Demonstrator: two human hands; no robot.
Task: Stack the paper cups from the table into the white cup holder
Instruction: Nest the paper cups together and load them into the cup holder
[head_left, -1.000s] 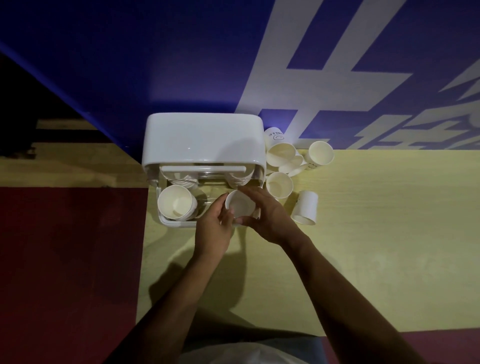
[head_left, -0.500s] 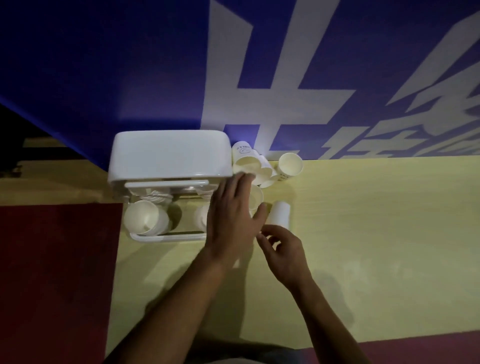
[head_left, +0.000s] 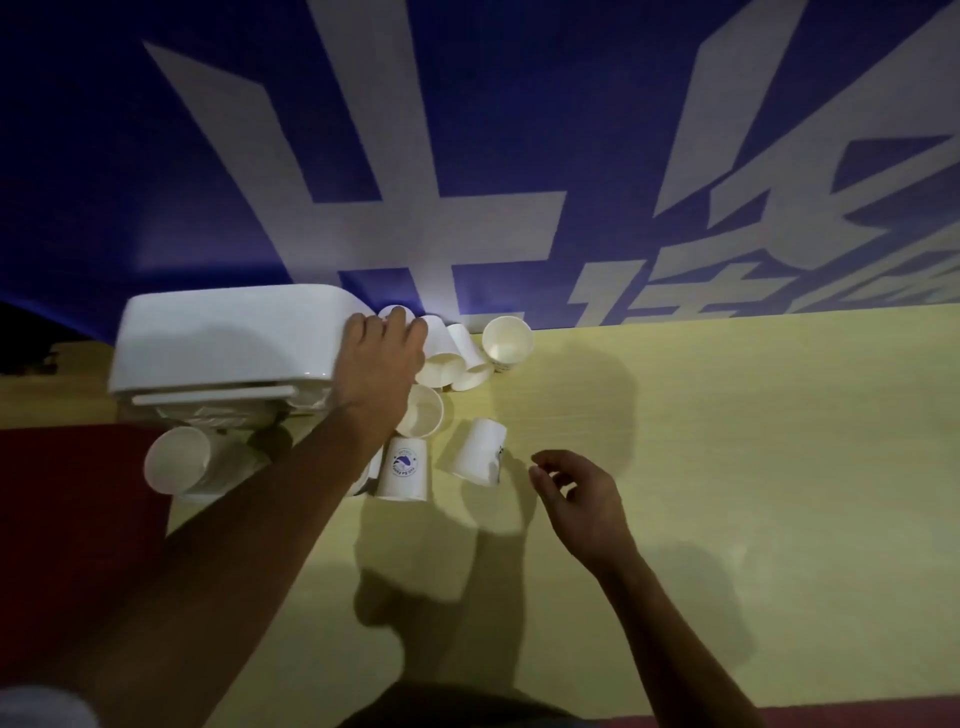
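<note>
The white cup holder (head_left: 228, 338) sits at the back left of the counter (head_left: 727, 441), up against the blue wall (head_left: 104, 156) with big white letters. A stack of cups (head_left: 176, 465) pokes out of its left side, so some cups are already in. The arm hides the other side, so I cannot tell what is there. Lots of cups are not in yet. I count about seven loose ones just to the right of the holder. Four lie in a bunch by the wall (head_left: 470, 358). One open cup (head_left: 421, 410) stands in front of them. Nearer to the person, a cup with a blue picture (head_left: 402, 467) stands upside down, and a tipped cup (head_left: 478, 452) leans just beside it. The left hand (head_left: 379, 358) reaches to the back, and its fingers lie on the back cup (head_left: 397, 314) next to the holder. I cannot tell if it has hold of that cup. The right hand (head_left: 582, 493) holds nothing. Its fingers are loose and a bit bent, close to the tipped cup. So I think the job is only partly done, with most of it left.
</note>
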